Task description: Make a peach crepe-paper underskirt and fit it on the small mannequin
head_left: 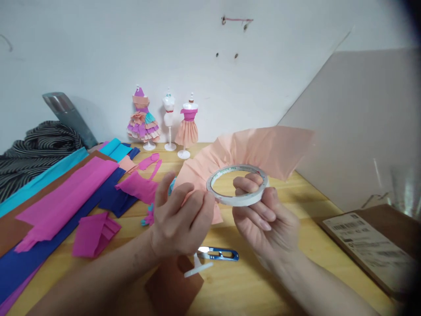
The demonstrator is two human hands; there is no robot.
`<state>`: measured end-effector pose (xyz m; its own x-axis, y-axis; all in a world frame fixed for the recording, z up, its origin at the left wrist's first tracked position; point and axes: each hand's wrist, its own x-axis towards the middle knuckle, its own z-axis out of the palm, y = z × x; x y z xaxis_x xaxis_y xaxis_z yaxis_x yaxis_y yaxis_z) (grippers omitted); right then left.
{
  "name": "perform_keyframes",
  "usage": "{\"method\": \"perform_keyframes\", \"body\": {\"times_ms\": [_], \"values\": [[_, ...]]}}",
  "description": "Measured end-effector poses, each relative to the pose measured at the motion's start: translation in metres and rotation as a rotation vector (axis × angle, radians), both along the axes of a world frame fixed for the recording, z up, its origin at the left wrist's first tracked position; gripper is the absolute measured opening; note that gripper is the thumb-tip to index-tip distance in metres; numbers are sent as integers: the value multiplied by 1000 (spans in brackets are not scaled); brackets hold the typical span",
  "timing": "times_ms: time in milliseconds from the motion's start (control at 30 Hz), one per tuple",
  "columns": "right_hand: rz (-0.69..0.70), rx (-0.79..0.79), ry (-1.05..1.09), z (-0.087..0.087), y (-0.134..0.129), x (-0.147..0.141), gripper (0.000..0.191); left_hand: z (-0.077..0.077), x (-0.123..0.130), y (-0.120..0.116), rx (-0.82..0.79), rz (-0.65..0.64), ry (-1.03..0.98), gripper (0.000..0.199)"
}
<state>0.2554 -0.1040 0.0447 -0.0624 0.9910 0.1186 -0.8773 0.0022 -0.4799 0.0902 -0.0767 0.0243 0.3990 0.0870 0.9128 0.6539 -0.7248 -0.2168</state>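
Observation:
A gathered strip of peach crepe paper [243,145] fans out behind a narrow roll of tape [241,200]. My right hand [272,228] grips the near right side of the roll, with fingertips curled through its ring. My left hand [184,219] is closed at the paper's left part, its knuckles beside the roll; the thumb and pinch point are hidden. Under the hands lie blue thread snips [223,253], a white plastic stand piece [198,268] and a brown paper piece [174,285].
Three small mannequins stand by the wall: one in a layered dress [144,120], one mostly bare white [169,116], one in a peach skirt [188,129]. Crepe strips [69,193] and pink scraps [95,235] cover the left. A labelled cardboard box [365,245] sits right.

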Motion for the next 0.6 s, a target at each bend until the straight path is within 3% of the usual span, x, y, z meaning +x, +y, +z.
{"method": "perform_keyframes", "body": {"times_ms": [600], "values": [[-3, -11, -32, -1, -3, -2, 21, -4, 0, -5, 19, -83, 17, 12]]}}
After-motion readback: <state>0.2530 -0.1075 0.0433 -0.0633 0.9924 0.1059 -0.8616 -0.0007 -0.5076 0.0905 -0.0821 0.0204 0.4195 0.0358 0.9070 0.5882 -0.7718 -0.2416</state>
